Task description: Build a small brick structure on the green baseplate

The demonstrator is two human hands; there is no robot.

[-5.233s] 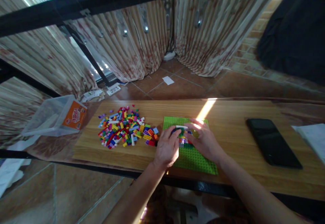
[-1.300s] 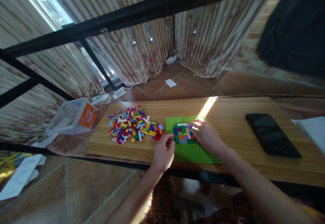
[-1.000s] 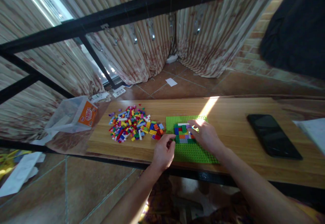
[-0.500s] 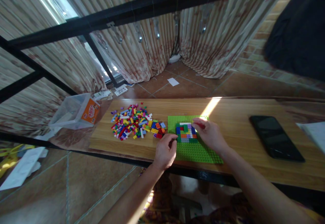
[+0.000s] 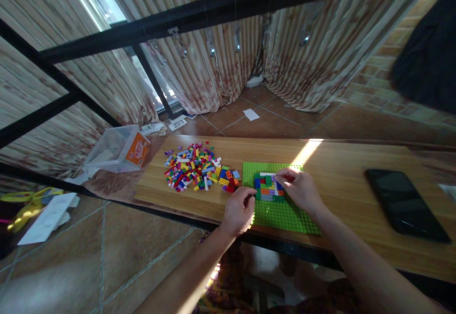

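A bright green studded baseplate [image 5: 285, 219] lies on the wooden table, carrying a low block of building bricks [image 5: 269, 192] in blue, green, red, yellow, orange, white and purple. My right hand [image 5: 302, 191] reaches in from the right, thumb and fingers pinched on a brick at the block's upper right edge; the fingers cover most of that brick. At the plate's left edge rests my left hand [image 5: 237, 212], its fingers curled closed, their tips close to the block's left side. Whatever those left fingers may hold is hidden.
Left of the plate, a heap of loose bricks [image 5: 194, 167] spreads over the wooden table [image 5: 342, 162]. A black tablet-like device [image 5: 406, 204] lies to the right. Beyond the left table end stands a clear plastic box [image 5: 114, 150] with an orange label. A dark metal bar [image 5: 213, 14] crosses before the curtains.
The view has shifted slightly, so the table and hands appear a little farther right. Both hands keep nearly the same places at the brick block.
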